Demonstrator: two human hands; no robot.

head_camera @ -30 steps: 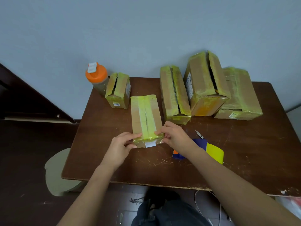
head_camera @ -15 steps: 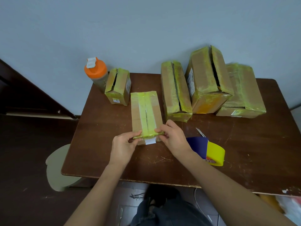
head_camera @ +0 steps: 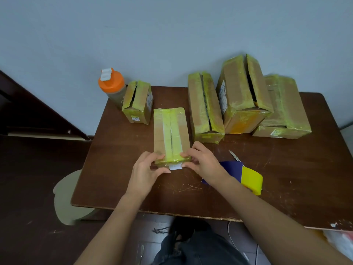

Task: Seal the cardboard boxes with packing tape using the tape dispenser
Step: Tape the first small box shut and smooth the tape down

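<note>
I have the small cardboard box [head_camera: 171, 134] lying flat near the middle of the surface [head_camera: 122, 169], its near end between both hands; the left hand [head_camera: 146, 169] pinches the near-left corner with thumb and fingers curled onto it, and the right hand [head_camera: 202, 162] pinches the near-right corner the same way, so each grip is narrow and closed on the box itself, not on any tool. A strip of yellow-green tape [head_camera: 172, 135] runs along the top seam and folds over the near edge, with a white label end showing just below it. The tape dispenser [head_camera: 246, 174] lies on the surface just beside my right wrist, untouched.

The step, as I judge it, is pressing the tape end down over the near edge; to do it well I would rub thumbs outward from the seam toward the corners, keep the box pinned flat so it does not slide, and flatten any lifted film before letting go. Four other boxes [head_camera: 205, 106] wait at the back, at least three with open slits along the top; an orange-capped bottle [head_camera: 112, 87] stands at the far left corner.
</note>
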